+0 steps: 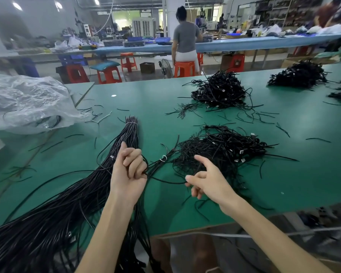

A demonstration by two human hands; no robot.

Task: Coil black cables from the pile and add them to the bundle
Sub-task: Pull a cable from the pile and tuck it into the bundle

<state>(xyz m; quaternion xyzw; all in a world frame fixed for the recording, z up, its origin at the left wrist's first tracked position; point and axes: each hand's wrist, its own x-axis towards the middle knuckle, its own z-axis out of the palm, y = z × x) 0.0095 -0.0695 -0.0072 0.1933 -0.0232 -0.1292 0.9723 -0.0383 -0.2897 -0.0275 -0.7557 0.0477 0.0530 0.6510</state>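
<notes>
A long bundle of straight black cables (67, 200) lies across the green table (283, 184) from the lower left, tied with white wire near its far end. My left hand (129, 170) hovers over it, fingers curled around a black cable (165, 181). That cable runs rightwards to my right hand (207, 182), which pinches it between thumb and finger, index finger pointing up. Just behind my right hand sits a tangled pile of coiled black cables (222, 150). A small tied bunch of thin ties (162, 159) lies between both hands.
Two more cable heaps sit farther back, one heap (219, 91) in the middle, another heap (299, 74) at the right. A crumpled clear plastic bag (26, 103) covers the left. Loose black ties are scattered about. A person (185, 40) sits at a far bench.
</notes>
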